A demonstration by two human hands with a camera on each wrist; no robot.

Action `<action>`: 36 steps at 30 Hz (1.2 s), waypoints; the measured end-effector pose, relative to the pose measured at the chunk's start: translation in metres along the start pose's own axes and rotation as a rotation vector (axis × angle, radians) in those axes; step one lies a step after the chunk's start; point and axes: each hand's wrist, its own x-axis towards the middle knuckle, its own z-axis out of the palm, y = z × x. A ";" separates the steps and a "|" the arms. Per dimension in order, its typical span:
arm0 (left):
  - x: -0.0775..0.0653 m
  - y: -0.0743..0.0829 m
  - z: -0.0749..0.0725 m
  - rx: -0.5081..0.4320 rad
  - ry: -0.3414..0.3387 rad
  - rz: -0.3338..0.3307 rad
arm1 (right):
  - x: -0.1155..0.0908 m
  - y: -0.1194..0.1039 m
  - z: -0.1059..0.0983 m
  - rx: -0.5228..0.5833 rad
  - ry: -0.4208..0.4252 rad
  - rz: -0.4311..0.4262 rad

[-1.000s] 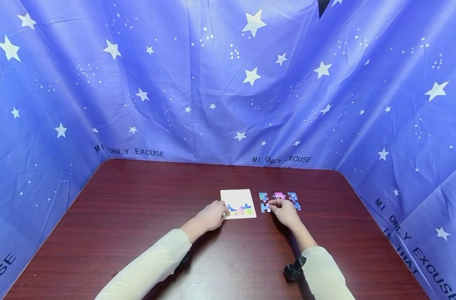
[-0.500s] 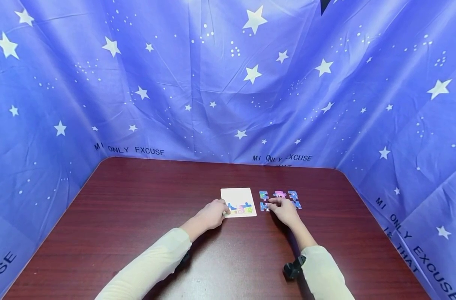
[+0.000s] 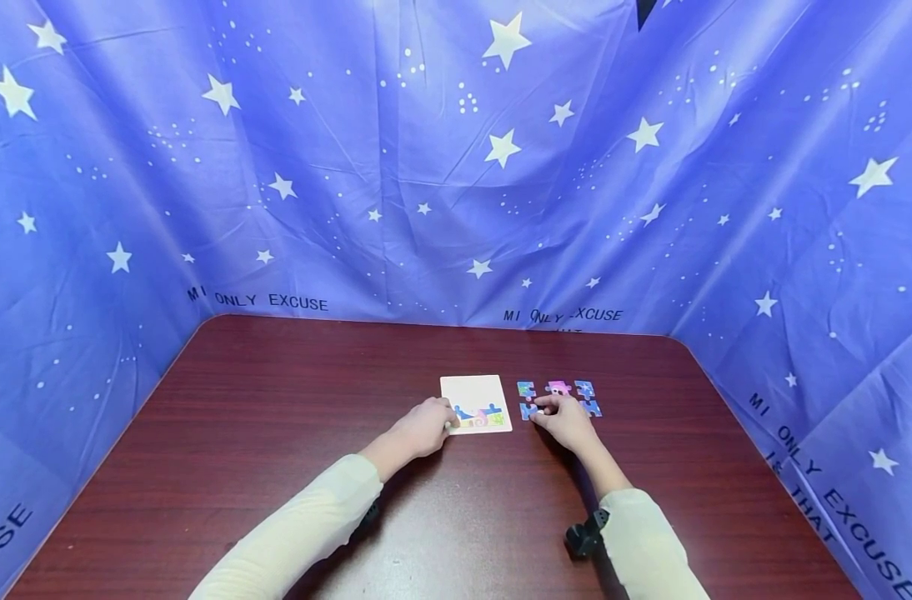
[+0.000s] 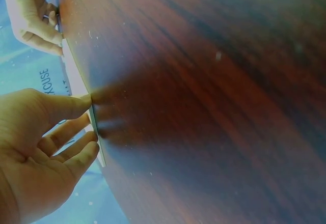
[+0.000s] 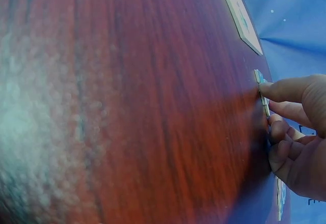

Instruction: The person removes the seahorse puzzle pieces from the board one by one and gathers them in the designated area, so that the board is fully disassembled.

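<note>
A square puzzle board [image 3: 473, 392] lies flat, its upper part bare white and a colourful row of fitted pieces along its near side. My left hand [image 3: 424, 427] holds the board's left edge; in the left wrist view the thumb and fingertips meet the thin edge [image 4: 95, 119]. To the right of the board, my right hand [image 3: 568, 423] pinches a blue puzzle piece [image 3: 527, 412] between thumb and index finger. The right wrist view has the thumb on the near edge of that piece [image 5: 259, 77], with the other fingers curled beneath the palm.
Loose puzzle pieces lie around the right hand: a blue-green one [image 3: 526, 389], a pink one [image 3: 558, 388], a blue one with a star [image 3: 584, 389] and another blue one [image 3: 593, 408]. A starry blue curtain [image 3: 396, 167] surrounds the dark red wooden table [image 3: 306, 375].
My right thumb has come down onto the near side of the blue piece, opposite the index finger. The left hand and the board stay in place.
</note>
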 end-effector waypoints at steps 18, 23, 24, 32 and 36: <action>0.000 -0.003 -0.003 -0.017 0.024 0.060 | 0.003 0.001 -0.001 -0.034 0.015 -0.010; -0.002 -0.004 -0.003 -0.036 0.011 0.067 | 0.001 0.002 -0.001 -0.039 0.022 -0.024; -0.002 -0.004 -0.003 -0.043 0.009 0.067 | 0.001 0.002 -0.001 -0.037 0.026 -0.027; -0.004 -0.008 -0.002 -0.080 0.004 0.067 | 0.000 -0.001 0.001 -0.032 0.062 -0.061; -0.004 -0.009 0.000 -0.091 0.014 0.067 | 0.000 -0.004 0.002 -0.031 0.061 -0.075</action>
